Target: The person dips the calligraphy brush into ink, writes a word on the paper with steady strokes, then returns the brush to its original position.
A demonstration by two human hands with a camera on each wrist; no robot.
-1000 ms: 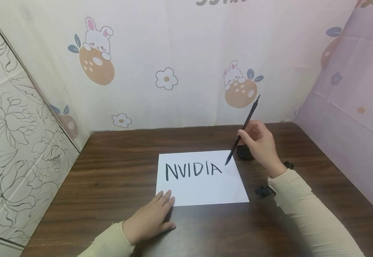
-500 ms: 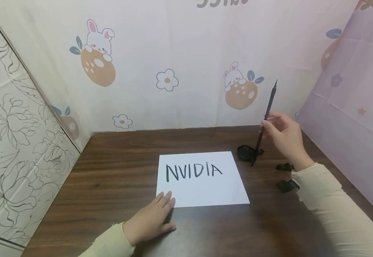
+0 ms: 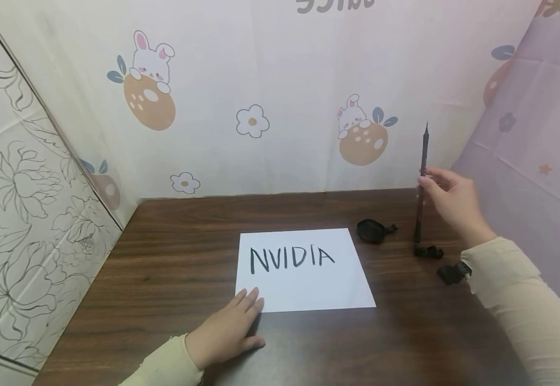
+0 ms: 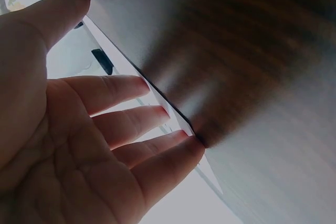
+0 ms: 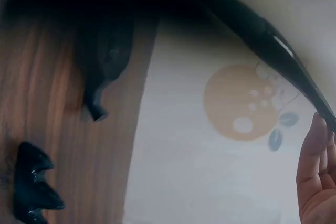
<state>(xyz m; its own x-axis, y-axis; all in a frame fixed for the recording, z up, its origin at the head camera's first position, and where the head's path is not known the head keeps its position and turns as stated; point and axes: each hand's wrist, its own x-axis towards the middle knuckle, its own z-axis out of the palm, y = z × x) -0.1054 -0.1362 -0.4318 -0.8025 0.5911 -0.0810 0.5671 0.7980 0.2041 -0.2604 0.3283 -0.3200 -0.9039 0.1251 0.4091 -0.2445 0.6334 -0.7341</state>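
Observation:
My right hand [image 3: 456,203] pinches a dark writing brush [image 3: 422,198] between thumb and fingers at the table's right side. The brush stands nearly upright, its bristle end down at a small black brush rest [image 3: 429,252]. In the right wrist view the brush [image 5: 283,51] crosses the upper right, the fingers [image 5: 315,166] at its shaft, and the bumpy brush rest [image 5: 34,187] lies lower left. My left hand [image 3: 227,327] lies with fingers extended, fingertips on the lower left corner of a white paper sheet [image 3: 309,289]. Black brushed letters on it read "NVIDIA".
A black ink dish [image 3: 370,230] with a short handle sits on the brown wooden table [image 3: 188,220], just right of the paper. A printed curtain [image 3: 289,150] rises behind the table's back edge. A black wrist camera [image 3: 454,273] juts from the right sleeve.
My right hand has carried the brush rightward from above the paper, past the ink dish, to the brush rest, turning it more upright. The left hand has stayed on the paper.

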